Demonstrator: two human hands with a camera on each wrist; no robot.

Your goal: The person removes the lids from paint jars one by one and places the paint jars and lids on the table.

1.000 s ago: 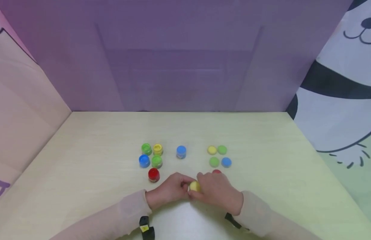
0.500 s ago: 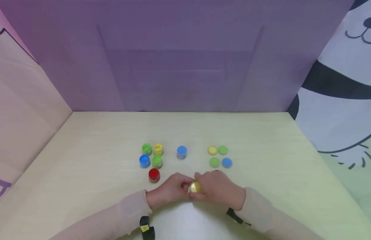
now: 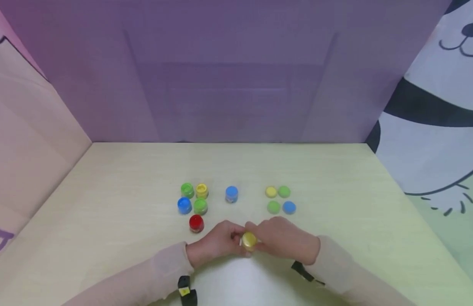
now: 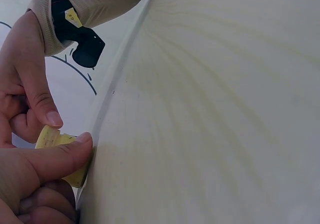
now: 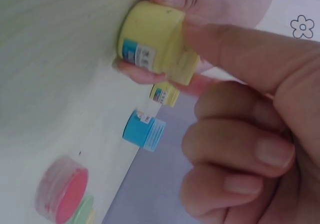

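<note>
A small yellow jar with a label is held between the two hands near the front of the table. My left hand grips the jar's body from the left, its thumb along the side. The right hand pinches the yellow lid end with thumb and index finger, the other fingers curled in towards the palm. In the left wrist view, the right hand's fingertip touches the edge of that end. Whether the lid is loose cannot be told.
Left of centre stand several small jars: green, yellow, blue, another green and red. A blue jar stands mid-table. At right lie discs: yellow, two green, blue and red.
My right hand has turned at the jar's top and its wrist has shifted slightly right, now covering the red disc in the head view. The left hand has stayed almost still.
</note>
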